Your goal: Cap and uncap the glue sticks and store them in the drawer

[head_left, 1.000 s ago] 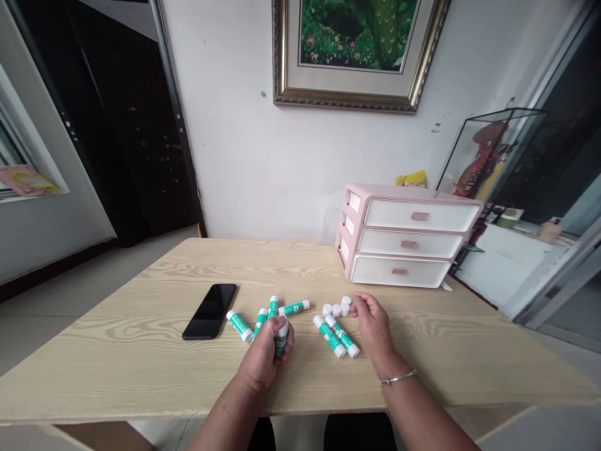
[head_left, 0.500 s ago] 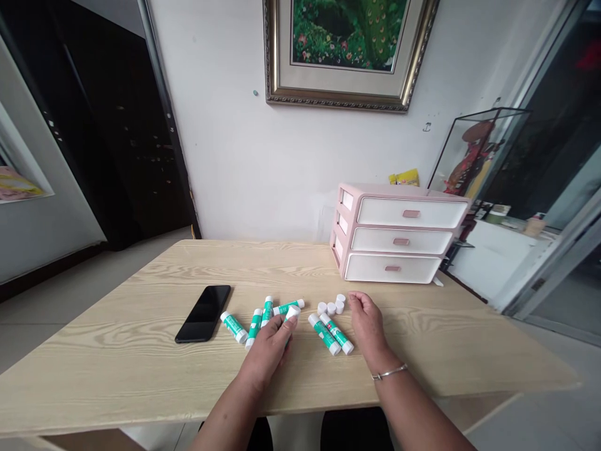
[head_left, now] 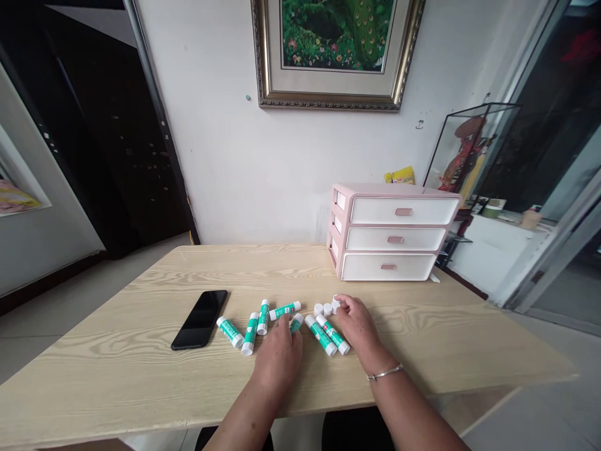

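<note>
My left hand (head_left: 280, 352) rests low over the table with its fingers closed round a green-and-white glue stick (head_left: 297, 323); the hand hides much of that tube. My right hand (head_left: 357, 321) pinches a small white cap (head_left: 335, 300) at its fingertips. Beside it sit more white caps (head_left: 327, 309) in a little cluster. Two glue sticks (head_left: 321, 336) lie side by side between my hands. Left of my left hand are several more, among them one glue stick (head_left: 230, 332) at the far end and another (head_left: 285, 310) beyond my fingers.
A black phone (head_left: 200, 319) lies on the left of the wooden table (head_left: 141, 376). At the back right stands a pink-and-white drawer unit (head_left: 394, 238), with a yellow packet (head_left: 400, 175) on or behind its top. A framed picture (head_left: 328, 100) hangs on the wall.
My left hand has lowered the glue stick from a raised, tilted hold towards the table. My right hand has moved left onto the caps. The view has shifted slightly.
</note>
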`<state>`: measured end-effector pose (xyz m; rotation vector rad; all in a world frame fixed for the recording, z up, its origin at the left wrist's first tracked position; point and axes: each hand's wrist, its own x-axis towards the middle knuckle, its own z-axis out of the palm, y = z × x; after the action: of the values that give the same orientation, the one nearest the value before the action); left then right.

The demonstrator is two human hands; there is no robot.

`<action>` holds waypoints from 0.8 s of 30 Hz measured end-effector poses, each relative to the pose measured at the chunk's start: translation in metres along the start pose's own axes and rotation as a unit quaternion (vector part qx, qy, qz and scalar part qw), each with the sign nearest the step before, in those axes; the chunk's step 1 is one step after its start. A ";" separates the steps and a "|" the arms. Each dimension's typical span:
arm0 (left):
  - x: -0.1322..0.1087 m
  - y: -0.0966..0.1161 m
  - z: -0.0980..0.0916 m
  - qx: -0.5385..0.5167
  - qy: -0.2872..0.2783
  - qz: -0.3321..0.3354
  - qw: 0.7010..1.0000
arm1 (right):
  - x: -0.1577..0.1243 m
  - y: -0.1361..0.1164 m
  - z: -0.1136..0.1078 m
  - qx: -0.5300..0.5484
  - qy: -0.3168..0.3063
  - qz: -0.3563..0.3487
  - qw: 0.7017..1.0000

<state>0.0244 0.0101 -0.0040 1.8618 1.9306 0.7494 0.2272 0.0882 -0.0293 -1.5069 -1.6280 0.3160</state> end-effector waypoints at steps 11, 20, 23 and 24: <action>-0.009 0.018 -0.002 0.030 -0.016 0.021 0.999 | 0.000 0.002 0.003 -0.100 -0.046 -0.013 0.994; 0.018 0.004 -0.023 0.190 0.058 0.080 0.977 | 0.001 0.002 0.002 -0.129 -0.062 -0.027 0.989; 0.029 -0.001 -0.020 0.202 0.044 0.091 0.974 | 0.000 0.000 0.002 -0.124 -0.060 -0.022 0.990; 0.031 -0.001 -0.018 0.207 0.040 0.096 0.973 | 0.000 -0.002 0.001 -0.121 -0.058 -0.021 0.991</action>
<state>0.0105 0.0381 0.0131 2.3224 2.1031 0.5079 0.2252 0.0879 -0.0291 -1.6571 -1.8412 0.1894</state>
